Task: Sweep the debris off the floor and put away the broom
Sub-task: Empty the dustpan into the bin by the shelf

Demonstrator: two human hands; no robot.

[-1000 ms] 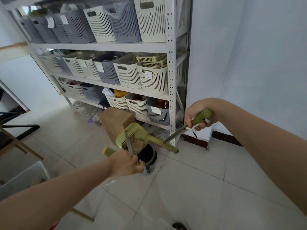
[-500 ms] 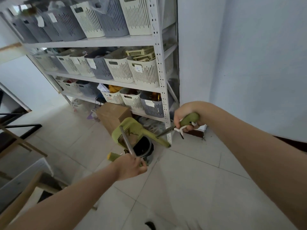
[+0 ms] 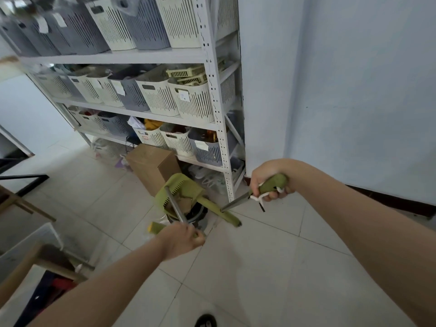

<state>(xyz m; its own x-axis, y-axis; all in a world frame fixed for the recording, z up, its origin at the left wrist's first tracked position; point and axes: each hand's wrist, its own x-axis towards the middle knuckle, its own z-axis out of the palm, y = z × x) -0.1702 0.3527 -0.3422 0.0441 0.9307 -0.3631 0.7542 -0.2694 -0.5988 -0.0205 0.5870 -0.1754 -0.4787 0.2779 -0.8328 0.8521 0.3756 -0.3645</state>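
1. The broom (image 3: 220,212) is off the floor. Its green head slants low in the middle of the view, and its metal shaft rises toward 2 o'clock to a green grip.
2. The right hand (image 3: 260,175) is curled tightly round that grip. A white cord loop (image 3: 256,198) dangles just beneath the fingers.
3. At 9 o'clock from the broom head, the green dustpan (image 3: 188,188) is tipped up with brownish debris (image 3: 184,204) lying in it.
4. The left hand (image 3: 182,239), at 6 o'clock from the pan, is closed round the dustpan's metal pole. The pole's yellow-green end pokes out toward 9 o'clock.
5. A black bin (image 3: 200,214) sits directly under the pan and broom head.
6. A cardboard box (image 3: 153,164) stands on the floor at 11 o'clock from the pan.
7. Behind them, a white metal shelf rack (image 3: 213,90) carries rows of slotted cream and grey baskets (image 3: 193,102).
8. A pale wall (image 3: 354,90) fills the 1 to 3 o'clock side above the tiled floor (image 3: 259,267).
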